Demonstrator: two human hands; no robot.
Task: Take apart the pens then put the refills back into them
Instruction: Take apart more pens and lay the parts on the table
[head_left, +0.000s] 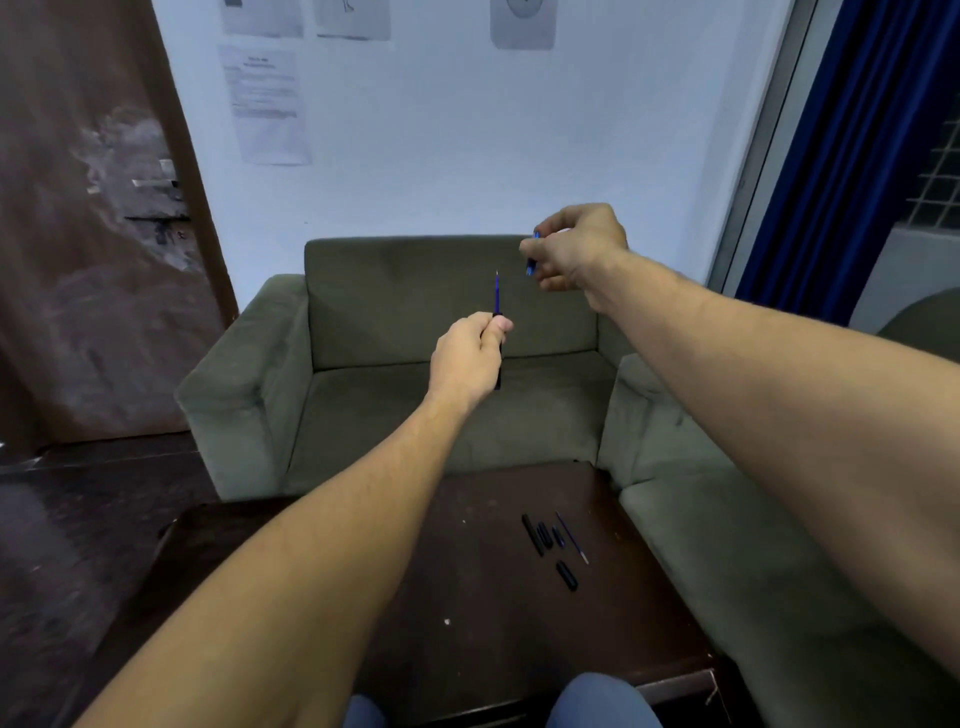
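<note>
My left hand (467, 358) is raised in front of me, closed around a black pen barrel (497, 382) held upright. A thin blue refill (497, 293) sticks up out of the barrel's top. My right hand (576, 249) is up and to the right of it, fingers pinched on a small blue pen tip piece (532, 257). The two hands are apart. On the dark table (415, 597) below lie a loose blue refill (571, 538), a black barrel (532, 535) and several short black pen parts (566, 576).
A green armchair (415, 374) stands behind the table, and a second green sofa (727, 545) runs along the right. A brown door (78, 234) is at the left, a blue curtain (841, 156) at the right. My knees (597, 701) show at the bottom edge.
</note>
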